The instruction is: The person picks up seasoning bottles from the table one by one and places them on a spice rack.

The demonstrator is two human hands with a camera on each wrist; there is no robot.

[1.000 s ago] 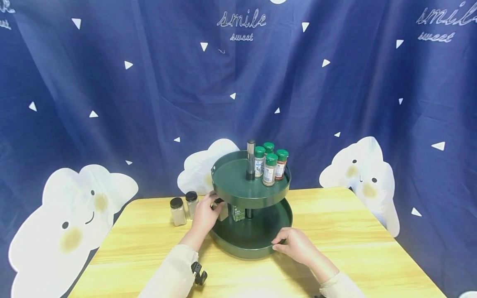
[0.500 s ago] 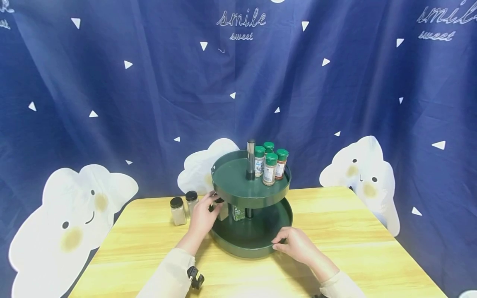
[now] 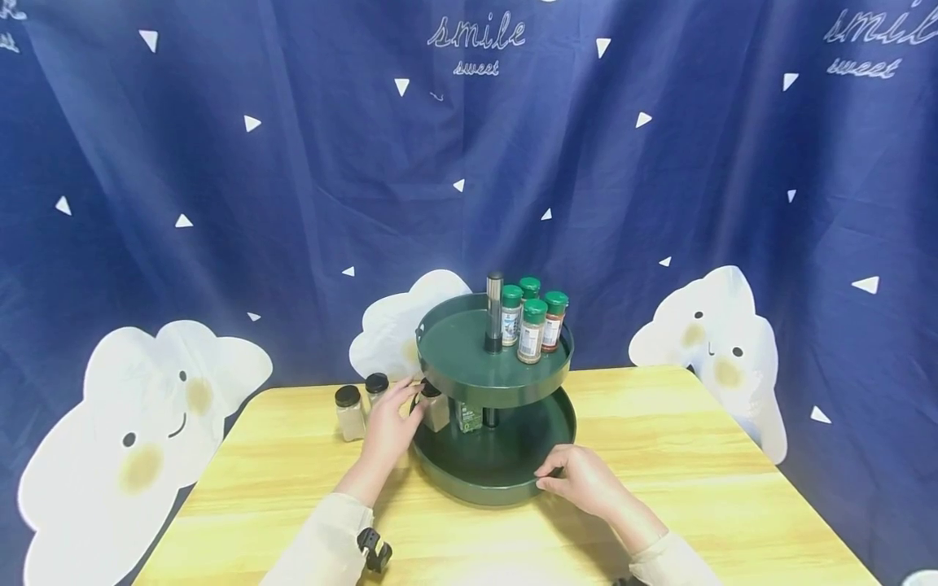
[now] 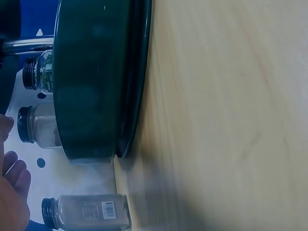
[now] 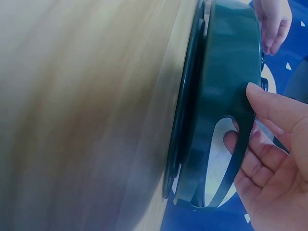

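A green two-tier turntable rack (image 3: 493, 493) stands on the table. My left hand (image 3: 390, 423) is beside its lower tier, fingers apart, holding nothing. Close to those fingers, a black-lidded spice jar (image 3: 436, 411) with pale contents stands upright on that tier. Next to it is a jar of green herbs (image 3: 469, 417), partly under the upper tier. In the left wrist view, a gap separates my fingers (image 4: 19, 175) from the pale jar (image 4: 44, 124). My right hand (image 3: 582, 482) grips the lower tier's rim, thumb outside and fingers inside at the handle cutout (image 5: 219, 159).
Several green-capped spice bottles (image 3: 532, 334) stand on the upper tier, right of the centre post (image 3: 494, 313). Two more black-lidded jars, a nearer one (image 3: 350, 413) and a farther one (image 3: 377, 387), stand on the table (image 3: 242, 488) left of the rack. A blue curtain (image 3: 330, 203) hangs behind.
My left hand has let go of the pale jar and drawn back slightly left, so more of the jar shows. The right hand stays on the rim.
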